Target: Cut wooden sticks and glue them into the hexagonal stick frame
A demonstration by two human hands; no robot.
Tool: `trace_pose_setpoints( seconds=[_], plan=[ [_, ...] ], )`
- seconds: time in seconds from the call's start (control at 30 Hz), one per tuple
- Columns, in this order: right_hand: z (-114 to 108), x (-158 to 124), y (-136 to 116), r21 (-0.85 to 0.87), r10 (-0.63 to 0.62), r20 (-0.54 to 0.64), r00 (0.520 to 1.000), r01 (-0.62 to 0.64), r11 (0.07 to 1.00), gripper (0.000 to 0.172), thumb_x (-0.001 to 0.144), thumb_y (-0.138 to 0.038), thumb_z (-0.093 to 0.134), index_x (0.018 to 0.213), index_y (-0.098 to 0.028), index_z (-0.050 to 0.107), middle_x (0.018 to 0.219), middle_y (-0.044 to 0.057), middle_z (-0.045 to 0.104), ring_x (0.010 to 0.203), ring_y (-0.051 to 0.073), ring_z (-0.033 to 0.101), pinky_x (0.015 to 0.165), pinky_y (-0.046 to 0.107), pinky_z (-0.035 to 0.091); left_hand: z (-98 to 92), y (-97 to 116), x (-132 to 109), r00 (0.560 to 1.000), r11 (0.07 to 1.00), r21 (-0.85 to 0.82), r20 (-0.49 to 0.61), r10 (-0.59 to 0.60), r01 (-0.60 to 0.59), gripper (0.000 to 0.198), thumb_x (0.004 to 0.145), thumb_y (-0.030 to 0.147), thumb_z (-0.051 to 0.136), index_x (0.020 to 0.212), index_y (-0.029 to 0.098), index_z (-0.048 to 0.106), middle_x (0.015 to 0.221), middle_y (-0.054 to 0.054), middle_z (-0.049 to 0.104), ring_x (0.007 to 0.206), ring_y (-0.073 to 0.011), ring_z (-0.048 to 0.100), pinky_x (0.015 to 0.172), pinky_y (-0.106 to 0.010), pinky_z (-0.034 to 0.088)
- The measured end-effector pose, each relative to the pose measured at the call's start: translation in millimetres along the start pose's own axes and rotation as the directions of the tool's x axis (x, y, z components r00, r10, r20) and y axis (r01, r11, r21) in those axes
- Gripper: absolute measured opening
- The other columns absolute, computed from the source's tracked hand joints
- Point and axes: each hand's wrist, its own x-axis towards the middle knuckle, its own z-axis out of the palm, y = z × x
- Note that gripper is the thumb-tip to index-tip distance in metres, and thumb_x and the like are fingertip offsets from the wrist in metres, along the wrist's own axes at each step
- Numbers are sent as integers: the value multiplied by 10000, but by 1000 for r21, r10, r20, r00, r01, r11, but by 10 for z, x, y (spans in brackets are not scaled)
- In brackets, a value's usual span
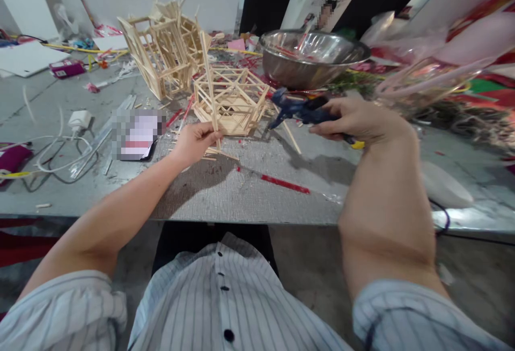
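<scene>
My left hand pinches a thin wooden stick that stands nearly upright, its top reaching past a hexagonal stick frame lying on the grey table. My right hand is wrapped round a blue glue gun whose nozzle points left toward the hexagonal frame. A taller stick-built structure stands behind the frame. A few loose sticks lie under my left hand.
A steel bowl sits behind the glue gun. A phone, a white charger with cables and a magenta object lie left. A red stick lies near the front edge. Plastic wrapping and greenery crowd the right.
</scene>
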Motion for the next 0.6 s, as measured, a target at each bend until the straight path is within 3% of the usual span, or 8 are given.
trace_pose_setpoints(
  seconds=[0.1, 0.17, 0.27, 0.47, 0.6],
  plan=[
    [59, -26, 0, 244, -209, -124, 970, 234, 941, 271, 560, -261, 751, 642, -218, 496, 375, -54, 479, 286, 71, 359, 299, 207, 206, 5, 3, 1, 1000, 997, -75, -3, 10, -10, 299, 801, 408, 618, 838, 122, 699, 879, -75, 710, 768, -134, 641, 657, -227, 504],
    [127, -24, -27, 341, -299, -111, 948, 319, 884, 274, 565, -282, 755, 623, -216, 496, 367, -55, 472, 276, 71, 356, 294, 200, 216, 8, 22, 0, 999, 992, -122, 15, 44, -42, 309, 782, 432, 644, 808, 128, 698, 1039, -122, 705, 995, -210, 654, 679, -242, 524],
    [202, -12, -63, 391, -360, 10, 933, 328, 860, 271, 553, -299, 771, 603, -206, 522, 342, -66, 449, 251, 66, 335, 294, 197, 234, 16, 62, -12, 994, 986, -142, 61, 94, -85, 286, 790, 421, 655, 737, 142, 689, 1064, -136, 704, 1260, -283, 532, 765, -281, 541],
    [201, -21, -20, 423, -383, 80, 920, 316, 849, 315, 572, -353, 766, 804, -169, 658, 354, -65, 487, 247, 72, 355, 332, 213, 248, 51, 91, -39, 980, 983, -153, 152, 126, -103, 212, 828, 335, 634, 743, 147, 684, 1041, -119, 708, 1322, -278, 478, 953, -381, 504],
    [219, -48, -16, 489, -335, 79, 939, 256, 834, 321, 542, -335, 741, 802, -162, 671, 343, -70, 489, 234, 61, 362, 371, 216, 205, 69, 108, -44, 968, 979, -158, 193, 161, -131, 178, 832, 278, 618, 724, 147, 673, 945, -110, 712, 1335, -259, 464, 997, -374, 466]
  ],
)
